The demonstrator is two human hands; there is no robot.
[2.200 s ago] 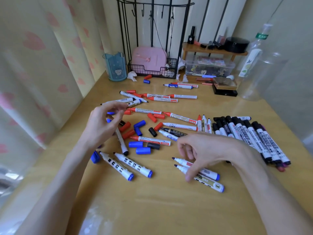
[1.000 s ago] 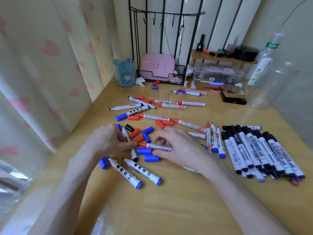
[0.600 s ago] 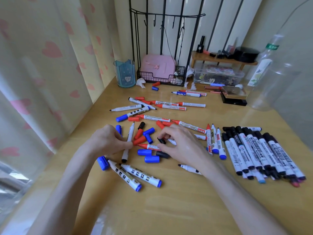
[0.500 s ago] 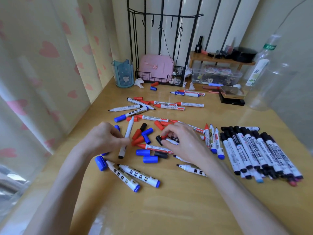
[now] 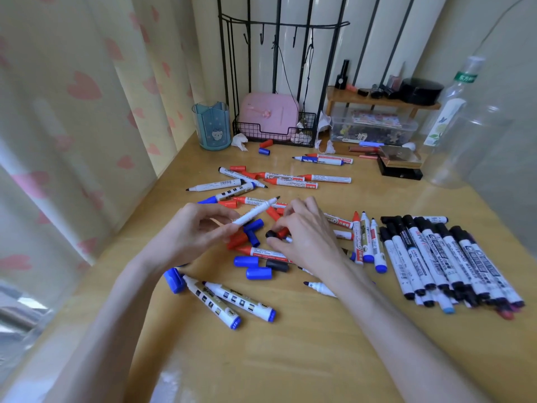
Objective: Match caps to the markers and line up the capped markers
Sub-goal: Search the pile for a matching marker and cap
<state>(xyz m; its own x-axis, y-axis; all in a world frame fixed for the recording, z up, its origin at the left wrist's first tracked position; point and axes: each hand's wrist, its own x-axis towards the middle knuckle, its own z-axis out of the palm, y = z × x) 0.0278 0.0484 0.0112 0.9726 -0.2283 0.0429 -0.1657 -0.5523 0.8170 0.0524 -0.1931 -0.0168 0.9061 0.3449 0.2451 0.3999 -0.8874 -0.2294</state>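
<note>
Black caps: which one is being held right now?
The cap pinched by the right hand, near the marker in the left hand. The other black cap lies loose beside two blue caps.

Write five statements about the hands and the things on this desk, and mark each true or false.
1. The left hand holds an uncapped marker. True.
2. The right hand pinches a blue cap. False: the cap between its fingers is black.
3. A row of black-capped markers lies to the right of the right hand. True.
4. The pen cup is stuffed with markers. False: it stands at the back left, and no markers show in it.
5. The pink box sits in the wire basket. True.
</note>
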